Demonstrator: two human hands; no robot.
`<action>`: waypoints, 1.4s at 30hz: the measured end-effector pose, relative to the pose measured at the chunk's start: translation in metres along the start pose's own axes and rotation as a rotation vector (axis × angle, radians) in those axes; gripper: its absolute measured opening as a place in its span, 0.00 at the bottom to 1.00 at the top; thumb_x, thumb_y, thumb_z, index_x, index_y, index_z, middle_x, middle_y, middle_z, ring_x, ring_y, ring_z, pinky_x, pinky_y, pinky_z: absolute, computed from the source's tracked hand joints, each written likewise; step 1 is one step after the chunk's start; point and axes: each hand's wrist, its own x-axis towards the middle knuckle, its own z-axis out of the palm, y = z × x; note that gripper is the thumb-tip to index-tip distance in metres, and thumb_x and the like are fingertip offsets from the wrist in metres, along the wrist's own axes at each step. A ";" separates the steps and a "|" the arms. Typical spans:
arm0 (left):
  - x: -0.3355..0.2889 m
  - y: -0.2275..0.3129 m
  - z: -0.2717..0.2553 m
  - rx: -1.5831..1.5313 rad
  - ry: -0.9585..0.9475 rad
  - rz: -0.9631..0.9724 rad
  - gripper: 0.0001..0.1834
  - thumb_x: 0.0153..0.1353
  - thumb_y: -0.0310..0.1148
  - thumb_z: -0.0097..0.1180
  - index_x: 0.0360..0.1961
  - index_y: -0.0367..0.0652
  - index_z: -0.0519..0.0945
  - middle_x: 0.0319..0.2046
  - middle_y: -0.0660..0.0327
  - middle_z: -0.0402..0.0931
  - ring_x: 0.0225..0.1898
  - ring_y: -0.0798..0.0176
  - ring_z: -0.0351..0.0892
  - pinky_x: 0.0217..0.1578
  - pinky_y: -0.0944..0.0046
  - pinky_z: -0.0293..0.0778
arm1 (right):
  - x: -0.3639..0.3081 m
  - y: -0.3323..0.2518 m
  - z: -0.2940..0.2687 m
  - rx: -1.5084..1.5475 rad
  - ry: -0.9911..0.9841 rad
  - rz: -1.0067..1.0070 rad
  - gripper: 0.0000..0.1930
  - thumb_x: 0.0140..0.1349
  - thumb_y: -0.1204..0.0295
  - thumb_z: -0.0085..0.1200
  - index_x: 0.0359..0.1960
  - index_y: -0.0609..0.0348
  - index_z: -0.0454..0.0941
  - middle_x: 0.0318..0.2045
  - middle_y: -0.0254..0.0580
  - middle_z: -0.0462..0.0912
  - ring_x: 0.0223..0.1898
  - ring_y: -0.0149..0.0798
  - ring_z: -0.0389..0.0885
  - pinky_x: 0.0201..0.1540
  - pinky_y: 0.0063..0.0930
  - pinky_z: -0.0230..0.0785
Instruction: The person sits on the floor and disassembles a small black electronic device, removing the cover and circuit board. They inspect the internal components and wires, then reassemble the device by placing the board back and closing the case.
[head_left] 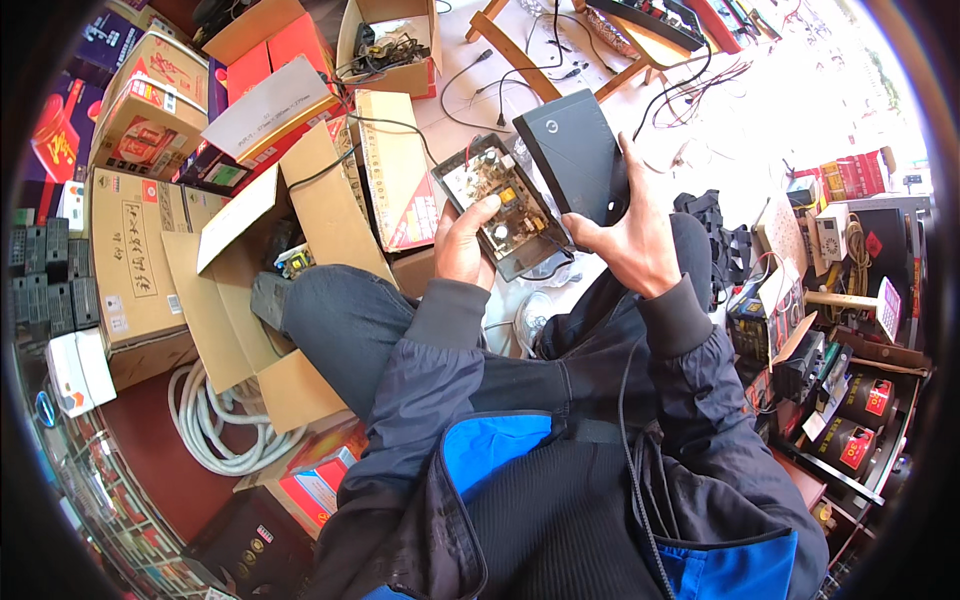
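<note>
Cardboard, brown: open box [215, 310] beside left knee, largest item near work. Next, black cover [580, 150], right hand [640, 240] clamped on its right side, thumb near lower corner. Dark casing half [518, 265] just beside cover, held out ahead of lap; left hand [463, 243] clamped on its left side, thumb over board edge. Circuit board [490, 180] faces up inside. Yellow component [507, 194] smallest, near board middle. Judgement: better grip casing by walls, thumb clear of parts; move halves gently, hidden wires may join them, cannot tell.
</note>
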 end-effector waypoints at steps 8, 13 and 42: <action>0.002 0.000 -0.008 -0.051 -0.075 -0.044 0.23 0.65 0.26 0.59 0.62 0.36 0.78 0.53 0.54 0.84 0.52 0.55 0.86 0.58 0.52 0.82 | -0.010 0.016 -0.014 0.687 -0.121 0.259 0.51 0.56 0.62 0.71 0.77 0.74 0.56 0.67 0.65 0.72 0.71 0.53 0.69 0.76 0.39 0.53; 0.003 0.000 -0.008 -0.061 -0.081 -0.038 0.22 0.66 0.28 0.61 0.61 0.37 0.78 0.53 0.55 0.84 0.52 0.56 0.86 0.58 0.51 0.82 | -0.012 0.032 -0.014 0.824 -0.168 0.361 0.42 0.67 0.57 0.55 0.78 0.67 0.58 0.61 0.56 0.80 0.57 0.50 0.85 0.60 0.39 0.74; 0.004 0.010 -0.001 -0.245 -0.027 -0.095 0.23 0.76 0.43 0.52 0.64 0.41 0.75 0.60 0.55 0.80 0.60 0.52 0.80 0.64 0.50 0.74 | -0.021 0.051 0.002 1.984 -0.421 0.220 0.57 0.60 0.32 0.53 0.77 0.71 0.57 0.64 0.75 0.72 0.59 0.64 0.79 0.65 0.57 0.73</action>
